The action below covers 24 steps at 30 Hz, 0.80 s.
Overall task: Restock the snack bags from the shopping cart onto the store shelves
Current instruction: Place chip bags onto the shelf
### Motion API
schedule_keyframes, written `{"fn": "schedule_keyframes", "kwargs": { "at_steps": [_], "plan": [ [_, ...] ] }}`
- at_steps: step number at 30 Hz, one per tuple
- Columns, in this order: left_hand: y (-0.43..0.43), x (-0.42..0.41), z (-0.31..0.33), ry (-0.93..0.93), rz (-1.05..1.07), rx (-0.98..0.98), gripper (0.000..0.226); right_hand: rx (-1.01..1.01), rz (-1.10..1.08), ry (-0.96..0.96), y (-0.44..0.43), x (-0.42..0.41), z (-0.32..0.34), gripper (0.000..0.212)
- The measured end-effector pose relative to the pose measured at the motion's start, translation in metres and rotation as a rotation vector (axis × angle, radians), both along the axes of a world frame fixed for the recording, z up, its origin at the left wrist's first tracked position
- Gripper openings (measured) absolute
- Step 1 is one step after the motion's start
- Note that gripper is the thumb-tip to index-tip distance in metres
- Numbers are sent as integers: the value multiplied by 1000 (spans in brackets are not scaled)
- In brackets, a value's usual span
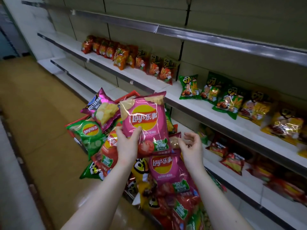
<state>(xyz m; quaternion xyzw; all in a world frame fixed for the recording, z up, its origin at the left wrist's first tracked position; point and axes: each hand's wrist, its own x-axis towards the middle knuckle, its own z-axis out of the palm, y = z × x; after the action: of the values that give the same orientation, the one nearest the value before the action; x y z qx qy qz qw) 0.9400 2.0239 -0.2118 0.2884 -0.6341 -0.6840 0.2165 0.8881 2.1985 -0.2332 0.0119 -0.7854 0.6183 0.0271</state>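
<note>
Closest in, the left hand grips a pink chip bag by its lower left edge, thumb across the front and fingers behind, holding it upright above the shopping cart. The right hand hangs just beside the bag's lower right corner, palm turned inward and fingers loosely curled, with nothing in it. Directly below the hands, the cart is heaped with snack bags: a second pink bag lies face up under the right wrist, a red bag sits beneath the left hand, a yellow bag lies between the two forearms, and a green chip bag and a purple bag lean at the far left near the red rim. To the right of the cart runs the middle shelf, carrying a row of orange-red bags at its far end, then green bags, then yellow bags nearest. Under it, the lower shelf holds red packets, blurred. A tan floor stretches away to the left.
</note>
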Motion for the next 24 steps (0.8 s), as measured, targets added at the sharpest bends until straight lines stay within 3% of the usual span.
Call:
{"fn": "schedule_keyframes", "kwargs": {
  "at_steps": [5, 9, 11, 15, 19, 24],
  "plan": [
    [2, 23, -17, -29, 36, 93, 39, 246, 77, -253, 11, 10, -38, 81],
    [5, 29, -16, -17, 6, 99, 31, 310, 171, -377, 10, 17, -50, 125],
    [7, 30, -13, -15, 5, 95, 30, 344, 182, -360, 10, 14, -58, 121],
    [6, 23, -9, -5, 0, 90, 27, 296, 194, -345, 9, 12, -53, 83],
    [6, 10, -1, 30, -71, 106, 77, 286, 123, -275, 9, 1, -35, 49],
    [13, -22, 18, 68, -154, 135, 40, 195, -26, -189, 15, -25, -1, 45]
  ]
}}
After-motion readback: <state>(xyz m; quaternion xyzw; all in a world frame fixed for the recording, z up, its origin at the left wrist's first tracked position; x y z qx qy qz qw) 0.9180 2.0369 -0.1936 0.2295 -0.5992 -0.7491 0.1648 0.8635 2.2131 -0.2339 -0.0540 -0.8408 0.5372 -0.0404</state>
